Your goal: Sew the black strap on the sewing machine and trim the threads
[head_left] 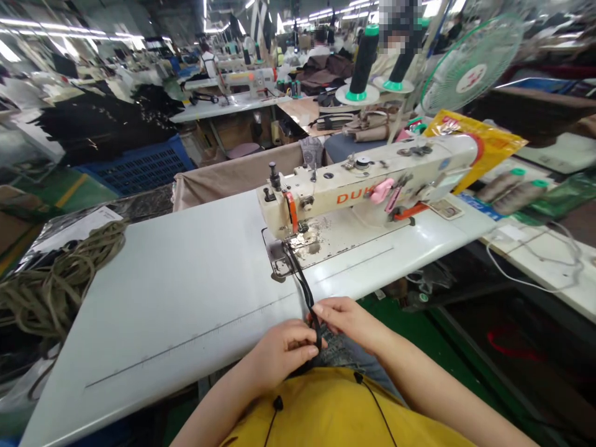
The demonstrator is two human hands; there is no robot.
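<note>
A narrow black strap (305, 287) runs from under the presser foot of the white sewing machine (363, 180) down across the table's front edge to my lap. My left hand (284, 352) pinches the strap's near end at the table edge, fingers curled around it. My right hand (344, 318) grips the same strap just above, thumb and fingers closed on it. Both hands sit close together, almost touching, in front of my yellow shirt.
The white sewing table (186, 292) stretches left. A heap of olive cord (56, 285) lies at its left end. Thread cones (363, 62), a fan (470, 68) and a yellow bag (484, 143) stand behind the machine. Other workstations fill the background.
</note>
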